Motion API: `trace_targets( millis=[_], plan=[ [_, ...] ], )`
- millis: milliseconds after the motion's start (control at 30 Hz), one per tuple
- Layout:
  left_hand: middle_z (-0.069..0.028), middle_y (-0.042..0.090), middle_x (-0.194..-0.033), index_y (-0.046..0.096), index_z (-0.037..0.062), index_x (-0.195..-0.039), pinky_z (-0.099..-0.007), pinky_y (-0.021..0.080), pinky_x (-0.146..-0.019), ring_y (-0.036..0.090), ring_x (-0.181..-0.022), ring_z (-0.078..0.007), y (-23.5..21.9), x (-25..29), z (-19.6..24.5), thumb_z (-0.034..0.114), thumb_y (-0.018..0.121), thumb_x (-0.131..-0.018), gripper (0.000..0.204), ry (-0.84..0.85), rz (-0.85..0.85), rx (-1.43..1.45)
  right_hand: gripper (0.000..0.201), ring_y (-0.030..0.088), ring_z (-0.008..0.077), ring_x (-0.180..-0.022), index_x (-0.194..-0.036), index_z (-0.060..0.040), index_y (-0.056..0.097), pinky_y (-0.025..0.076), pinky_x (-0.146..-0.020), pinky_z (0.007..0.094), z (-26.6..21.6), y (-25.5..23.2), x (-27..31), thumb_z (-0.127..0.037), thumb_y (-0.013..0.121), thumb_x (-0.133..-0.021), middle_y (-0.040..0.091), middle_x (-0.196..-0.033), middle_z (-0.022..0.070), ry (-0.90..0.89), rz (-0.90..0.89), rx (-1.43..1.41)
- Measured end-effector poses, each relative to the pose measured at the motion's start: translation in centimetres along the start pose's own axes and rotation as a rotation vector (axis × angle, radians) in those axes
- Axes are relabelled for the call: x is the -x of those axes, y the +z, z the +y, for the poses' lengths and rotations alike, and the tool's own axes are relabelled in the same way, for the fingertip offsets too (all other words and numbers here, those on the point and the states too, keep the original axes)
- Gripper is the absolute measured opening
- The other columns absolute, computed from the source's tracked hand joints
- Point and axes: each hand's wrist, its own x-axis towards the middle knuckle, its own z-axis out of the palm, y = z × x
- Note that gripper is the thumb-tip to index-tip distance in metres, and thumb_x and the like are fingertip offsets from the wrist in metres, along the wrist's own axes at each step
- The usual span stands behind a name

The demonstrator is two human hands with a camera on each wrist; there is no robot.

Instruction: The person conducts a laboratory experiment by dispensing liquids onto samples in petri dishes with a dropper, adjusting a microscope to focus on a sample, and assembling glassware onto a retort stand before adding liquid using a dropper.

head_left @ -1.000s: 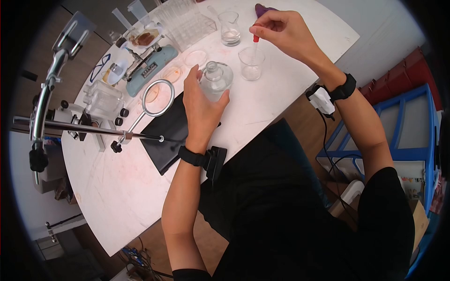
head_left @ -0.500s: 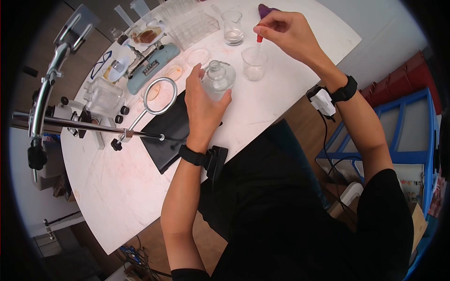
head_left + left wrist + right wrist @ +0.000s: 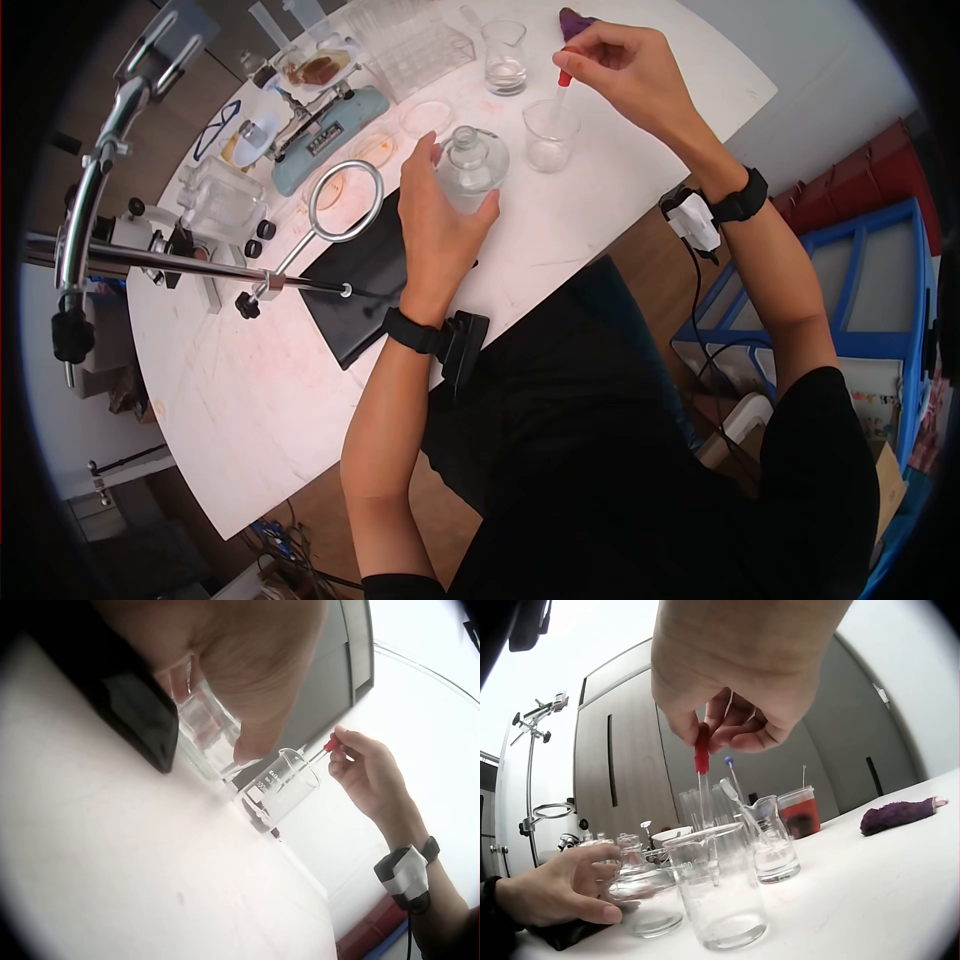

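Note:
My right hand [image 3: 628,78] pinches the red bulb of a glass dropper [image 3: 567,70] between thumb and fingers. Its tube reaches down inside a clear glass beaker [image 3: 718,900] on the white table. Left of that beaker stands a squat, narrow-necked glass bottle [image 3: 472,162] holding clear liquid. My left hand [image 3: 437,235] curves round the bottle's side, fingers behind and thumb in front. Behind the beaker, a conical spouted beaker [image 3: 506,72] contains some clear liquid and a plastic pipette [image 3: 739,796].
A purple object [image 3: 576,22] lies beyond the right hand. Petri dishes [image 3: 428,117], a test tube rack [image 3: 440,55] and a blue balance [image 3: 330,140] stand to the left. A metal ring [image 3: 345,202] on a stand rod juts over a black folder [image 3: 345,325].
The view has shifted slightly, moving things a little right in the frame. The right hand keeps the dropper in the beaker, its tube now more slanted; the left hand stays round the bottle.

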Motion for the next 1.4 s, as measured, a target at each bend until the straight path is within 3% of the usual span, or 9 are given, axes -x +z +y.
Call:
trace_targets(
  millis=[300, 400, 467, 567, 700, 967, 1000, 1133, 1400],
  plan=[
    [-0.0233, 0.054, -0.122, 0.04, -0.0046, -0.138, -0.0423, 0.044, -0.099, 0.053, -0.116, -0.0367, 0.0, 0.1, 0.0, 0.01, 0.083, -0.067, 0.084, 0.008, 0.008, 0.0, 0.014, 0.063, 0.0099, -0.075, -0.088, 0.0035, 0.068, 0.049, -0.072, 0.0242, -0.4, 0.1, 0.0, -0.01, 0.072, -0.09, 0.068, -0.081, 0.0049, 0.051, -0.003, -0.03],
    [-0.0231, 0.054, -0.123, 0.039, -0.0046, -0.138, -0.0424, 0.044, -0.099, 0.053, -0.116, -0.0368, -0.1, 0.1, 0.2, 0.01, 0.083, -0.068, 0.084, 0.009, 0.01, 0.006, 0.013, 0.063, 0.0104, -0.075, -0.087, 0.0035, 0.068, 0.048, -0.073, 0.0244, 0.4, -0.2, 0.1, -0.009, 0.071, -0.09, 0.068, -0.081, 0.0051, -0.03, -0.015, 0.053],
    [-0.0231, 0.054, -0.123, 0.039, -0.0047, -0.138, -0.0426, 0.043, -0.1, 0.053, -0.116, -0.0369, -0.1, 0.1, 0.2, 0.01, 0.083, -0.068, 0.084, 0.004, 0.016, 0.013, 0.017, 0.058, 0.0071, -0.066, -0.082, 0.0009, 0.072, 0.045, -0.063, 0.0221, 0.9, -0.1, -0.2, -0.015, 0.075, -0.085, 0.069, -0.073, 0.0041, -0.114, 0.065, 0.098],
    [-0.0231, 0.054, -0.123, 0.039, -0.0048, -0.138, -0.043, 0.043, -0.1, 0.052, -0.116, -0.0373, -0.2, 0.2, 0.1, 0.009, 0.082, -0.068, 0.083, 0.015, 0.021, 0.016, 0.015, 0.056, 0.0058, -0.067, -0.082, 0.0004, 0.071, 0.043, -0.064, 0.0217, -0.3, 0.2, 0.1, -0.013, 0.075, -0.085, 0.067, -0.074, 0.0022, -0.031, 0.068, 0.001],
    [-0.0231, 0.055, -0.123, 0.041, -0.0043, -0.137, -0.0417, 0.045, -0.1, 0.055, -0.116, -0.0364, -0.3, 0.1, 0.2, 0.007, 0.082, -0.068, 0.082, 0.028, 0.051, 0.012, 0.014, 0.056, 0.0063, -0.067, -0.084, 0.0009, 0.07, 0.044, -0.064, 0.0224, 0.6, -0.6, -0.3, -0.013, 0.075, -0.086, 0.067, -0.074, 0.0025, -0.109, 0.038, 0.069],
    [-0.0222, 0.052, -0.126, 0.04, -0.0041, -0.138, -0.0405, 0.044, -0.103, 0.054, -0.119, -0.036, -0.7, 0.3, 0.5, 0.007, 0.082, -0.067, 0.083, -0.029, 0.031, 0.094, 0.019, 0.058, 0.0057, -0.071, -0.09, 0.0035, 0.071, 0.043, -0.065, 0.0189, -0.6, -2.0, -3.7, -0.015, 0.075, -0.089, 0.069, -0.077, 0.0026, 0.011, 0.375, -0.145],
    [-0.0228, 0.046, -0.13, 0.034, -0.0034, -0.142, -0.0427, 0.045, -0.1, 0.048, -0.122, -0.0401, -0.9, 0.3, 0.5, 0.007, 0.077, -0.073, 0.082, -0.031, -0.023, 0.08, 0.02, 0.058, 0.0058, -0.07, -0.091, 0.0029, 0.072, 0.043, -0.064, 0.0191, -0.4, -2.0, -4.8, -0.016, 0.075, -0.089, 0.07, -0.078, 0.0033, -0.006, 0.392, -0.135],
    [-0.0239, 0.046, -0.13, 0.034, -0.0048, -0.141, -0.0439, 0.042, -0.102, 0.046, -0.123, -0.041, -1.0, 0.4, 0.6, 0.007, 0.078, -0.073, 0.082, -0.013, -0.005, 0.103, 0.02, 0.06, 0.0061, -0.071, -0.091, 0.0023, 0.072, 0.043, -0.063, 0.0193, -0.8, -1.3, -7.8, -0.018, 0.075, -0.089, 0.071, -0.079, 0.0036, -0.001, 0.383, -0.043],
    [-0.0261, 0.045, -0.132, 0.034, -0.006, -0.14, -0.0457, 0.039, -0.105, 0.043, -0.124, -0.0424, -0.9, 0.6, 0.7, 0.006, 0.078, -0.072, 0.082, -0.013, -0.008, 0.103, 0.02, 0.062, 0.0076, -0.071, -0.091, 0.0027, 0.072, 0.048, -0.066, 0.021, 2.5, 1.2, -9.8, -0.016, 0.074, -0.089, 0.072, -0.079, 0.0051, 0.081, 0.162, 0.041]
  ],
)
